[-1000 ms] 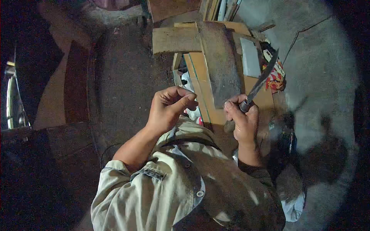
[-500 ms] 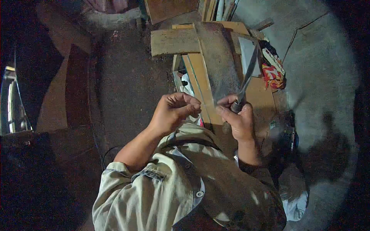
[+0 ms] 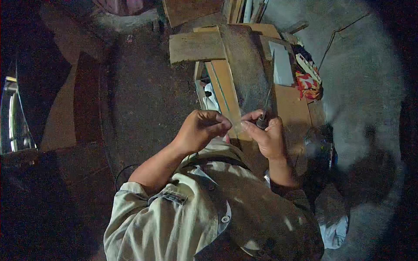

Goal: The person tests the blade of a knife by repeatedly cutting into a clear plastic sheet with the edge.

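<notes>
My left hand (image 3: 204,131) is closed in a pinch in front of my belly, and its fingertips face the other hand. A faint, translucent thing (image 3: 236,123) shows between the two hands; it is too blurred to make out. My right hand (image 3: 269,138) is wrapped round the dark handle of a knife (image 3: 267,101), whose narrow blade points up and away. The thumb and forefinger of that hand come together beside the handle, close to my left fingertips. Beyond the hands lies a long worn board (image 3: 246,65).
A shorter plank (image 3: 197,47) lies across the far left of the wooden surface (image 3: 292,106). A white flat piece (image 3: 281,65) and a red-and-yellow cloth (image 3: 308,85) are at the right. Pipes and wood strips (image 3: 247,11) stand at the back. Dark ground (image 3: 148,87) spreads at the left.
My hands have come closer together, the left moving right and the right moving slightly left. The knife blade has turned from leaning right to nearly upright, edge-on in view.
</notes>
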